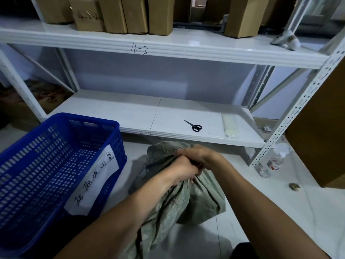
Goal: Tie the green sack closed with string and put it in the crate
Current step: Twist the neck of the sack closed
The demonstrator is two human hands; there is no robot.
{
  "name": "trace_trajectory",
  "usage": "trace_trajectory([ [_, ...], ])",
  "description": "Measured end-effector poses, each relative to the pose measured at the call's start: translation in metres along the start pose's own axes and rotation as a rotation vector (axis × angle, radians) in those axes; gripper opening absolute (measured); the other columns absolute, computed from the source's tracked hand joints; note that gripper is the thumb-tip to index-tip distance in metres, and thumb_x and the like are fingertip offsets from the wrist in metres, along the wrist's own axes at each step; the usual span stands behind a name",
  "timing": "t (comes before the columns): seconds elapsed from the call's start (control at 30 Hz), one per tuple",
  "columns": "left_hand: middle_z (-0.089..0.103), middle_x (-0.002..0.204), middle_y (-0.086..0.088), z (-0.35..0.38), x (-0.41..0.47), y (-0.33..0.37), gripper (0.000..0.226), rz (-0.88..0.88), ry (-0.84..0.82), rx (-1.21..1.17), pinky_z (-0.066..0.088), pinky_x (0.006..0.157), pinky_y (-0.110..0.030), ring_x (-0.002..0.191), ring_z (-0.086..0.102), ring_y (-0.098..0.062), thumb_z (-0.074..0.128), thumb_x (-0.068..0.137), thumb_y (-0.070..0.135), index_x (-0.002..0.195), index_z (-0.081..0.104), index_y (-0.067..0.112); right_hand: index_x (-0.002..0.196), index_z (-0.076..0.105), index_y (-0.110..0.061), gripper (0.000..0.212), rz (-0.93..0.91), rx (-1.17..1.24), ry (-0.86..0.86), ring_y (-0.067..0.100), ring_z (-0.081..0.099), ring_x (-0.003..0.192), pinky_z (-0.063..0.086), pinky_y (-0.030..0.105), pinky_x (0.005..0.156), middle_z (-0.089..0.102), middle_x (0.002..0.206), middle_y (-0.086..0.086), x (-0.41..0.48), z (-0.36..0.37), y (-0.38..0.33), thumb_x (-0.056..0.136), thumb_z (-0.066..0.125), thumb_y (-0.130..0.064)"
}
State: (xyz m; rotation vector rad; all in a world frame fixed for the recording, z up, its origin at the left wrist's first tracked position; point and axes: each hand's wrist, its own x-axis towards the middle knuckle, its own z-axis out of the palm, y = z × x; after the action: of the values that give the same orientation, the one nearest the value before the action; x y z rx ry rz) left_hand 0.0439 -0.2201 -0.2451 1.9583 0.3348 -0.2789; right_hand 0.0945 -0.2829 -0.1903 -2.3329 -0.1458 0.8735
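Head | left hand (183,170), right hand (194,154) — fingers clench green sack (186,200) neck | crate (84,116) rim just left

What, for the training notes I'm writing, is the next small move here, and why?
Probably cinch the neck of the green sack tighter before tying. The left hand and right hand both grip its gathered mouth. It sits on the floor beside the blue crate, and no knot or string shows plainly.
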Motion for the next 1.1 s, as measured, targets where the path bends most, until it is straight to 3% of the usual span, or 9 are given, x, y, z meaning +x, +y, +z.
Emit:
trace_trajectory([
  [0.3, 0.029, 0.044, 0.006, 0.010, -0.005, -0.005, 0.039, -0.243, -0.126, -0.524, 0.018, 0.034, -0.016, 0.030, 0.023, -0.006, 0.045, 0.099, 0.018, 0.061, 0.038, 0.020, 0.121, 0.059, -0.005, 0.033, -0.081, -0.475, 0.053, 0.031, 0.060, 0.111, 0.046, 0.031, 0.087, 0.062, 0.127, 0.017, 0.011, 0.005, -0.013, 0.095, 0.046, -0.019],
  [0.4, 0.025, 0.041, 0.007, 0.004, -0.005, -0.006, 0.038, -0.316, -0.215, -0.548, 0.017, 0.035, -0.014, 0.028, 0.018, -0.006, 0.040, 0.100, 0.022, 0.062, 0.033, 0.022, 0.110, 0.062, -0.005, 0.025, -0.098, -0.462, 0.037, 0.031, 0.065, 0.107, 0.049, 0.031, 0.082, 0.067, 0.115, 0.017, 0.020, 0.004, -0.006, 0.094, 0.051, -0.022],
  [0.53, 0.023, 0.037, 0.006, -0.019, 0.002, 0.001, 0.051, -0.351, -0.265, -0.640, 0.027, 0.037, -0.012, 0.025, 0.018, -0.006, 0.032, 0.100, 0.023, 0.049, 0.032, 0.021, 0.091, 0.066, 0.002, 0.069, -0.030, -0.131, -0.018, 0.032, 0.072, 0.068, 0.059, 0.030, 0.065, 0.073, 0.074, 0.016, 0.016, -0.015, 0.008, 0.090, 0.050, -0.065],
  [0.6, 0.022, 0.036, 0.006, -0.032, 0.007, 0.006, 0.058, -0.351, -0.294, -0.687, 0.034, 0.038, -0.013, 0.025, 0.019, -0.007, 0.035, 0.101, 0.024, 0.043, 0.033, 0.022, 0.096, 0.067, 0.006, 0.092, 0.016, -0.082, -0.016, 0.034, 0.075, 0.072, 0.061, 0.040, 0.077, 0.075, 0.075, 0.021, 0.007, -0.033, 0.019, 0.084, 0.038, -0.080],
  [0.73, 0.025, 0.038, 0.008, -0.035, 0.004, 0.015, 0.054, -0.329, -0.366, -0.617, 0.033, 0.038, -0.014, 0.026, 0.022, -0.004, 0.042, 0.098, 0.014, 0.044, 0.041, 0.020, 0.108, 0.067, 0.009, 0.118, 0.072, 0.092, -0.435, 0.040, 0.071, 0.098, 0.053, 0.044, 0.093, 0.074, 0.097, 0.024, -0.004, -0.028, 0.044, 0.072, 0.024, -0.095],
  [0.8, 0.026, 0.040, 0.007, -0.033, -0.003, 0.017, 0.051, -0.314, -0.375, -0.563, 0.031, 0.039, -0.016, 0.028, 0.024, -0.003, 0.045, 0.095, 0.006, 0.046, 0.047, 0.017, 0.100, 0.069, -0.002, 0.100, 0.036, 0.304, -0.574, 0.038, 0.071, 0.096, 0.048, 0.048, 0.097, 0.073, 0.089, 0.016, -0.001, -0.012, 0.049, 0.075, 0.032, -0.091],
  [0.9, 0.027, 0.043, 0.003, -0.028, -0.015, 0.015, 0.040, -0.310, -0.373, -0.433, 0.037, 0.043, -0.020, 0.029, 0.030, -0.005, 0.049, 0.091, -0.001, 0.054, 0.044, 0.012, 0.086, 0.068, -0.010, 0.062, 0.035, 0.600, -0.598, 0.018, 0.063, 0.056, 0.055, 0.048, 0.088, 0.058, 0.062, 0.006, 0.000, 0.006, 0.048, 0.084, 0.053, -0.070],
  [1.0, 0.036, 0.043, 0.002, -0.023, -0.020, 0.007, 0.015, -0.257, -0.349, -0.238, 0.049, 0.049, -0.025, 0.033, 0.036, -0.006, 0.058, 0.086, 0.000, 0.071, 0.055, 0.002, 0.099, 0.063, -0.007, 0.048, 0.106, 0.623, -0.513, 0.016, 0.053, 0.043, 0.053, 0.026, 0.049, 0.053, 0.061, 0.012, 0.008, 0.016, 0.038, 0.087, 0.062, -0.054],
  [1.1, 0.041, 0.042, 0.004, -0.015, -0.022, 0.001, 0.006, -0.192, -0.234, -0.212, 0.052, 0.050, -0.028, 0.035, 0.038, -0.008, 0.060, 0.082, 0.000, 0.086, 0.064, 0.001, 0.090, 0.067, -0.005, 0.039, 0.133, 0.567, -0.428, 0.021, 0.056, 0.051, 0.046, 0.025, 0.053, 0.063, 0.073, 0.014, 0.022, 0.023, 0.031, 0.083, 0.067, -0.043],
])
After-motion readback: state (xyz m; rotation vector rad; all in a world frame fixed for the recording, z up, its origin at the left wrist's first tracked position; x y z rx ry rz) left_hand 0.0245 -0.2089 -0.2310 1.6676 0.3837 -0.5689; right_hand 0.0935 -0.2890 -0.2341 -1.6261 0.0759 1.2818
